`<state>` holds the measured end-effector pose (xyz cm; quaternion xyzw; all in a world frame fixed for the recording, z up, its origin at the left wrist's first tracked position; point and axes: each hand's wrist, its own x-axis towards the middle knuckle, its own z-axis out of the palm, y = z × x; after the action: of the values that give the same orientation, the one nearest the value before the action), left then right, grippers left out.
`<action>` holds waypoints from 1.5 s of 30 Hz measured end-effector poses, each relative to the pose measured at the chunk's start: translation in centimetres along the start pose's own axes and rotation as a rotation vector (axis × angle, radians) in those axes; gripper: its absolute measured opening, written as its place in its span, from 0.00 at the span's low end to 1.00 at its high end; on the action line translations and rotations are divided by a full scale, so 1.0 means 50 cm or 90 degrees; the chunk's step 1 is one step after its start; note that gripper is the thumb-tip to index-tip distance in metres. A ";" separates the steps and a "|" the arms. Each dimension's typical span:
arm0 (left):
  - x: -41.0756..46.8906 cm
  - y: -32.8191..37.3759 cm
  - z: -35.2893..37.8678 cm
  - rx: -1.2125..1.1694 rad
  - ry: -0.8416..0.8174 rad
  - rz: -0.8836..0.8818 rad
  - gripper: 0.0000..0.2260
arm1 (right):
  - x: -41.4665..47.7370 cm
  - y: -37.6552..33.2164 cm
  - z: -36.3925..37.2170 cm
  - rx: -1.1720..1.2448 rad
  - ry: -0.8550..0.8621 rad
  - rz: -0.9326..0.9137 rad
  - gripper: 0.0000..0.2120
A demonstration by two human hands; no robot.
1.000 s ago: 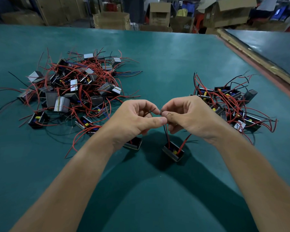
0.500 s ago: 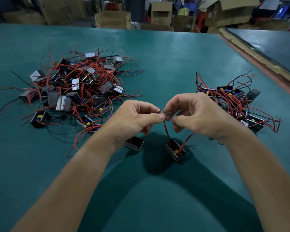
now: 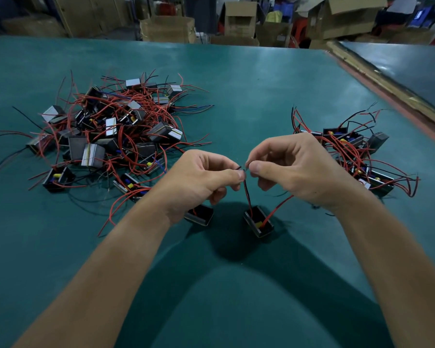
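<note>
Two small black box-shaped parts sit on the green table below my hands: one (image 3: 258, 223) with red leads, another (image 3: 199, 216) partly under my left wrist. My left hand (image 3: 199, 182) pinches the tip of a dark wire between thumb and forefinger. My right hand (image 3: 289, 167) pinches a wire end just opposite. The two wire tips nearly touch between my fingertips. A red-and-black lead (image 3: 246, 192) runs from the pinch down into the right-hand part. Another red lead (image 3: 278, 207) leaves that part toward my right palm.
A big tangled heap of the same parts with red wires (image 3: 106, 136) lies at the left. A smaller group (image 3: 357, 156) lies at the right behind my right hand. The table's right edge (image 3: 397, 96) runs diagonally. Cardboard boxes (image 3: 166, 28) stand beyond the far edge.
My hands have lifted slightly and the fingertips have drawn apart a little, leaving the wire tips visible between them. The two parts on the table have stayed put.
</note>
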<state>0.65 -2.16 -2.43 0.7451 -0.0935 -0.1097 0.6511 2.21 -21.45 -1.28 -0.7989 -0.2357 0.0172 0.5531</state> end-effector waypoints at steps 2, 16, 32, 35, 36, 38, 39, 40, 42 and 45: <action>-0.001 0.000 0.000 0.014 -0.008 0.004 0.07 | -0.002 -0.002 0.000 0.014 -0.036 0.010 0.05; 0.000 0.005 0.003 0.003 0.028 0.010 0.09 | 0.007 0.001 0.000 0.088 0.039 0.080 0.13; 0.017 -0.027 -0.001 0.064 0.184 0.043 0.02 | 0.017 0.028 0.035 0.044 0.042 0.183 0.08; 0.017 -0.026 -0.001 0.069 0.176 0.050 0.02 | 0.017 0.025 0.036 0.092 0.039 0.174 0.09; 0.016 -0.026 0.000 0.073 0.167 0.051 0.02 | 0.017 0.025 0.036 0.096 0.043 0.166 0.09; 0.014 -0.024 0.001 0.083 0.145 0.051 0.02 | 0.018 0.026 0.036 0.094 0.052 0.151 0.10; 0.013 -0.023 0.002 0.087 0.133 0.047 0.03 | 0.018 0.026 0.035 0.098 0.056 0.147 0.10; 0.013 -0.022 0.003 0.090 0.120 0.042 0.04 | 0.017 0.025 0.035 0.104 0.058 0.144 0.09; 0.011 -0.021 0.006 0.093 0.092 0.037 0.07 | 0.017 0.024 0.033 0.118 0.063 0.141 0.07; 0.012 -0.023 0.010 0.084 0.068 0.036 0.08 | 0.015 0.023 0.030 0.140 0.059 0.146 0.06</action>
<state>1.06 -2.64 -3.65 0.7885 -0.0867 -0.0452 0.6073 2.87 -20.17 -2.68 -0.7551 -0.1136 0.0693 0.6419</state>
